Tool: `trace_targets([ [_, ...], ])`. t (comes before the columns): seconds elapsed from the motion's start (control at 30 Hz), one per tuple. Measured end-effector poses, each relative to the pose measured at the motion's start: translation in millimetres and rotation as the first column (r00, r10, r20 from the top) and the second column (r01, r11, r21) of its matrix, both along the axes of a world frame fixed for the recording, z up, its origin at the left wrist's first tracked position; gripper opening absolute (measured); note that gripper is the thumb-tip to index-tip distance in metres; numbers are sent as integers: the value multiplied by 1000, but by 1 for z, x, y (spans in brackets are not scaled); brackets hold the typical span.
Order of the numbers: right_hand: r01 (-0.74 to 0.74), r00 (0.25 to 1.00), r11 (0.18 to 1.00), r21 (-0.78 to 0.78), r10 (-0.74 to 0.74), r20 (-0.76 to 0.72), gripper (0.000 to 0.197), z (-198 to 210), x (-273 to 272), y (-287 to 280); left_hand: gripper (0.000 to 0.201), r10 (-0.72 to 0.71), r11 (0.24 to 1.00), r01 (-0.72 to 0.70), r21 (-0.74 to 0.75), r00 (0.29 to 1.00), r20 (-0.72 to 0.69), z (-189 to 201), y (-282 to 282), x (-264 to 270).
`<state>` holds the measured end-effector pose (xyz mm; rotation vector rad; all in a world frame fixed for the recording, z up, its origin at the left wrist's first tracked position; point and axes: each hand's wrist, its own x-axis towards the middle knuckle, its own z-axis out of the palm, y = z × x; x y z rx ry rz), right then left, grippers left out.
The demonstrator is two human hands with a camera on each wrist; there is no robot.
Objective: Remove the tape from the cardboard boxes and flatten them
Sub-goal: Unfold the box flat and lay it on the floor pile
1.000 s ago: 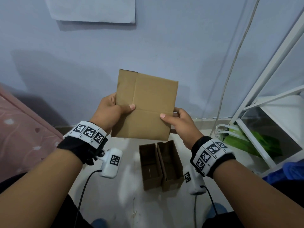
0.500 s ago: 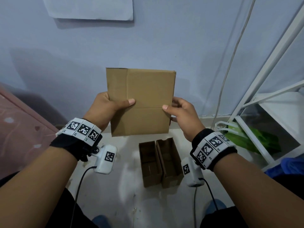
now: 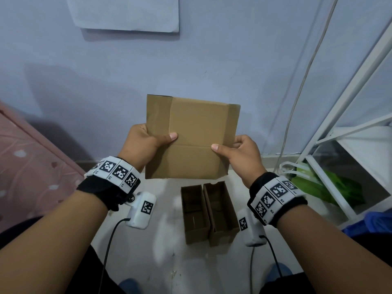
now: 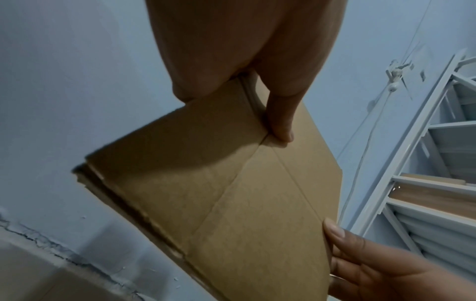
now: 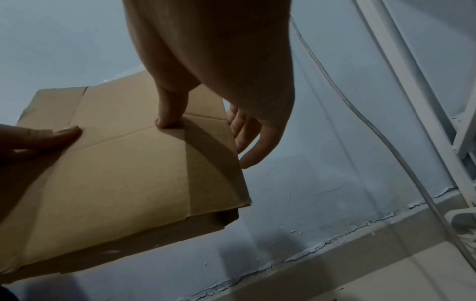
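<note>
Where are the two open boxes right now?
In the head view, the two open boxes stand side by side on the floor, below the held flat cardboard.

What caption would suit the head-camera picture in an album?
Both hands, left hand and right hand, hold a flattened cardboard box above two open boxes.

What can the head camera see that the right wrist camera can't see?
Only the head view shows the two open boxes standing side by side on the floor, the pink cloth, the green bag under the white shelf, and the paper on the wall.

Only the right wrist view shows the right hand's fingers reaching behind the cardboard's edge.

Both show the flattened box, held by the left hand and the right hand, thumbs on its front.
</note>
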<state>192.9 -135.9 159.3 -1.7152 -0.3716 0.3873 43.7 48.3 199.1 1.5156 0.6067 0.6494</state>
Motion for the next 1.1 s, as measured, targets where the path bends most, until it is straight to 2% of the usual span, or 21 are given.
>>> trace_targets([
  [0.3, 89, 987, 991, -104, -74, 145, 61, 4, -2, -2, 20, 25, 1000, -25, 11, 1000, -4, -4, -5, -2],
  [0.57, 217, 942, 950, -226, -144, 302, 51, 10, -10, -6, 16, 54, 995, -51, 80, 998, -34, -5, -7, -2],
  [0.73, 259, 888, 920, -293, -108, 447, 26, 11, -19, -6, 11, 2, 990, 3, 138, 999, -38, -5, -8, -1],
  [0.8, 181, 921, 963, -200, -94, 378, 18, 5, -18, -7, 14, -6, 991, 8, 133, 1000, -12, -6, -4, -1],
  [0.87, 49, 968, 999, 24, -53, 247, 13, 6, -18, -7, 18, -13, 989, 13, 146, 1000, -1, -5, 2, -2],
  [0.9, -6, 986, 987, 158, -21, 167, 11, 10, -18, -7, 18, -22, 987, 22, 161, 1000, -5, -4, 4, -4],
  [0.97, -7, 1000, 948, 318, 1, 17, 31, 16, -13, -8, 18, -53, 979, 59, 195, 998, -35, -1, 10, -5],
  [1.03, 82, 995, 948, 309, -63, -71, 53, 16, -4, -7, 17, -92, 973, 108, 206, 992, -84, 0, 15, -7],
  [1.1, 109, 987, 976, 191, -84, -133, 60, 12, 4, -8, 20, -149, 955, 179, 235, 979, -141, 1, 18, -9],
])
